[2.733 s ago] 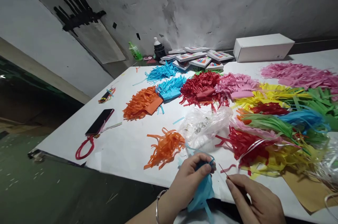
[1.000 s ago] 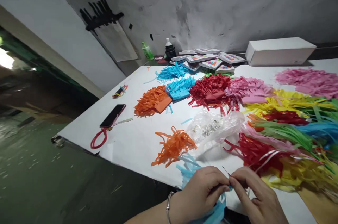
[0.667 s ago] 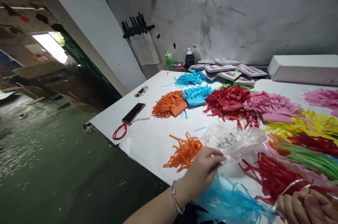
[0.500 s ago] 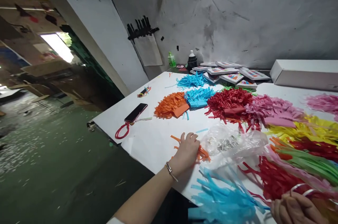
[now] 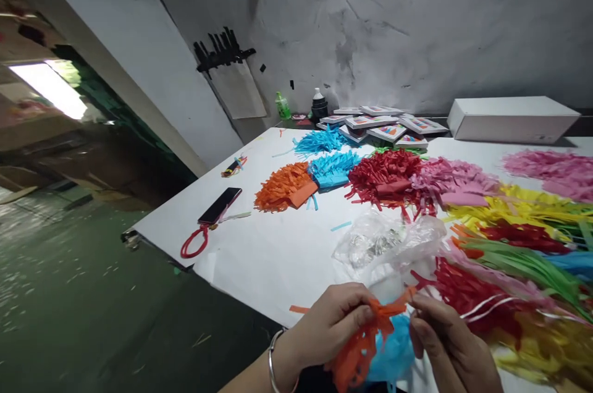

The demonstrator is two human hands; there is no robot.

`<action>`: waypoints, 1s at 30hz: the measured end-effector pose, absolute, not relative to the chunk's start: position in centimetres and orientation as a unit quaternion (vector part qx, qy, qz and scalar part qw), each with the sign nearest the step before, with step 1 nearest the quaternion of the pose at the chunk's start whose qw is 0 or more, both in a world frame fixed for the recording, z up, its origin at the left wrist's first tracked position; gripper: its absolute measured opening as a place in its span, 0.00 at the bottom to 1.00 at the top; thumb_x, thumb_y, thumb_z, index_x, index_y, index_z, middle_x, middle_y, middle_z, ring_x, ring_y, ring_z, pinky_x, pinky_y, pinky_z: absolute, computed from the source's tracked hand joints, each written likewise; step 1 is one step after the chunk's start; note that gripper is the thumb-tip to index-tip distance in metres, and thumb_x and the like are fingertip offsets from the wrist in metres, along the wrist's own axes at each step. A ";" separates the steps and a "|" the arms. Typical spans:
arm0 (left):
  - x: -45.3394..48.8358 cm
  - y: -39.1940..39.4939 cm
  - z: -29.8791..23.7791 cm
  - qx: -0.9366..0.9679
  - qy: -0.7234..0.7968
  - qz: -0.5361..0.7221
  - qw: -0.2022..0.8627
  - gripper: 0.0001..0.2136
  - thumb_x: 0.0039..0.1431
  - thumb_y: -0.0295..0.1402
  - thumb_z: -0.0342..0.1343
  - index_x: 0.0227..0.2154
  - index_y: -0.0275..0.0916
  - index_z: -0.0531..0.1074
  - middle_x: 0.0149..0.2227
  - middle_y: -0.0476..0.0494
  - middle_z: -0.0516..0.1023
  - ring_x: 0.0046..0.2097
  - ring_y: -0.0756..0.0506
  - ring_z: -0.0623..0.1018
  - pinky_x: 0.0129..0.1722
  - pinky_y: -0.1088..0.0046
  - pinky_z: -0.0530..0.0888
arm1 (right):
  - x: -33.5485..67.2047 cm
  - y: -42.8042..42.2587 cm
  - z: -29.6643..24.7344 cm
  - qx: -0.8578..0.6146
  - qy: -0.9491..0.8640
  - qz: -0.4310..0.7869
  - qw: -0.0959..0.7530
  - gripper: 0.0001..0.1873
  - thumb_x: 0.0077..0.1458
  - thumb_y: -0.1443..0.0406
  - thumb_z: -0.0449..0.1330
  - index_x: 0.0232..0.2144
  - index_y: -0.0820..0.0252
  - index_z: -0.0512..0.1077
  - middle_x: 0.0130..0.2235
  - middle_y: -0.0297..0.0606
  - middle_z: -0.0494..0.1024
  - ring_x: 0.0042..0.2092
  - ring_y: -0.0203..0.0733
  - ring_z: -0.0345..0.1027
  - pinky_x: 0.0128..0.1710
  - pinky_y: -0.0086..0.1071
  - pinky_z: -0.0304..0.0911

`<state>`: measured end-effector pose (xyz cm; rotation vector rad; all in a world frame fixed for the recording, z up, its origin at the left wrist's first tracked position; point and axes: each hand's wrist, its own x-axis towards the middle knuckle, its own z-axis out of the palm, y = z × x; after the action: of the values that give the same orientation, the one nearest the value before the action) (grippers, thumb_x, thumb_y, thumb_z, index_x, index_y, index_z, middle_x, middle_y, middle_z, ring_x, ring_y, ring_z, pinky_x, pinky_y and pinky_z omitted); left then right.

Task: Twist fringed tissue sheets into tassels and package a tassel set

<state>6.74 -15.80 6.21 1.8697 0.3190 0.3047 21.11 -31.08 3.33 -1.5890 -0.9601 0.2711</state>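
At the near table edge my left hand (image 5: 340, 325), with a silver bangle at the wrist, is closed around an orange paper tassel (image 5: 359, 353). The tassel's narrow end points right, up to the fingertips of my right hand (image 5: 451, 343). My right hand is closed in a pinch; a white string (image 5: 486, 305) runs into it from the right. What lies exactly between those fingertips is partly hidden. Below and behind the orange tassel is a blue paper tassel (image 5: 393, 350). A clear plastic bag (image 5: 386, 248) with small shiny pieces lies just beyond my hands.
Fringed paper bundles in orange (image 5: 282, 186), red (image 5: 386, 177), pink (image 5: 456, 183) and yellow (image 5: 523, 207) spread across the white table (image 5: 259, 257). A phone (image 5: 220, 204) lies left. Flat printed boxes (image 5: 384, 124) and a long white box (image 5: 512, 120) stand by the wall.
My left hand has picked the orange tassel up from the table and brought it toward me. My right hand has moved left to meet it. The view has shifted slightly right.
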 end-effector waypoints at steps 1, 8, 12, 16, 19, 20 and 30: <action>7.0 -16.1 5.9 0.787 0.125 0.117 0.593 0.23 0.69 0.50 0.47 0.36 0.34 0.78 0.33 0.41 0.78 0.34 0.46 0.75 0.36 0.73 0.70 | 21.1 -30.9 3.5 -0.666 -0.439 0.119 0.592 0.15 0.65 0.50 0.56 0.42 0.50 0.75 0.27 0.30 0.77 0.26 0.35 0.72 0.28 0.24 0.66; 7.2 -16.1 4.2 0.800 0.264 0.225 0.491 0.10 0.70 0.35 0.49 0.44 0.39 0.74 0.44 0.39 0.78 0.49 0.41 0.75 0.51 0.63 0.69 | 22.6 -31.7 3.6 -0.663 -0.494 0.110 0.551 0.09 0.67 0.61 0.54 0.35 0.53 0.72 0.24 0.28 0.73 0.22 0.32 0.68 0.23 0.21 0.63; 7.7 -17.4 4.6 0.856 0.188 0.296 0.379 0.13 0.68 0.30 0.51 0.53 0.42 0.68 0.53 0.36 0.73 0.57 0.39 0.70 0.59 0.56 0.63 | 22.3 -31.5 3.3 -0.684 -0.446 0.084 0.571 0.07 0.66 0.61 0.56 0.39 0.53 0.73 0.30 0.31 0.79 0.26 0.34 0.73 0.27 0.21 0.67; 9.0 -18.9 4.4 0.864 0.104 0.229 0.436 0.08 0.68 0.31 0.50 0.43 0.39 0.74 0.38 0.40 0.78 0.43 0.42 0.74 0.53 0.58 0.67 | 22.0 -31.3 2.9 -0.669 -0.457 0.110 0.575 0.09 0.66 0.61 0.54 0.37 0.54 0.74 0.25 0.29 0.76 0.23 0.33 0.71 0.26 0.21 0.67; 9.4 -18.8 3.7 0.765 0.192 0.202 0.581 0.13 0.69 0.39 0.51 0.37 0.37 0.77 0.32 0.43 0.76 0.35 0.45 0.73 0.38 0.69 0.69 | 22.3 -31.9 2.5 -0.699 -0.435 0.090 0.561 0.10 0.66 0.60 0.55 0.40 0.54 0.76 0.25 0.30 0.77 0.24 0.35 0.73 0.26 0.22 0.68; 9.5 -18.7 3.5 0.720 0.216 0.189 0.632 0.14 0.67 0.42 0.53 0.37 0.37 0.77 0.31 0.44 0.76 0.33 0.46 0.73 0.35 0.71 0.69 | 22.4 -32.1 2.4 -0.706 -0.435 0.085 0.553 0.10 0.65 0.59 0.56 0.40 0.54 0.77 0.26 0.31 0.78 0.26 0.36 0.75 0.27 0.22 0.69; 9.4 -18.8 2.6 0.537 0.240 0.135 0.797 0.20 0.57 0.50 0.64 0.37 0.35 0.80 0.27 0.48 0.73 0.29 0.50 0.70 0.32 0.74 0.66 | 21.8 -32.2 2.4 -0.684 -0.494 0.080 0.531 0.09 0.65 0.61 0.56 0.39 0.54 0.77 0.32 0.36 0.83 0.30 0.39 0.78 0.31 0.25 0.70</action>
<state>9.43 -18.76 2.63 1.1534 0.5161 0.2889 21.81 -32.17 2.36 -1.6316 -1.1791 0.1898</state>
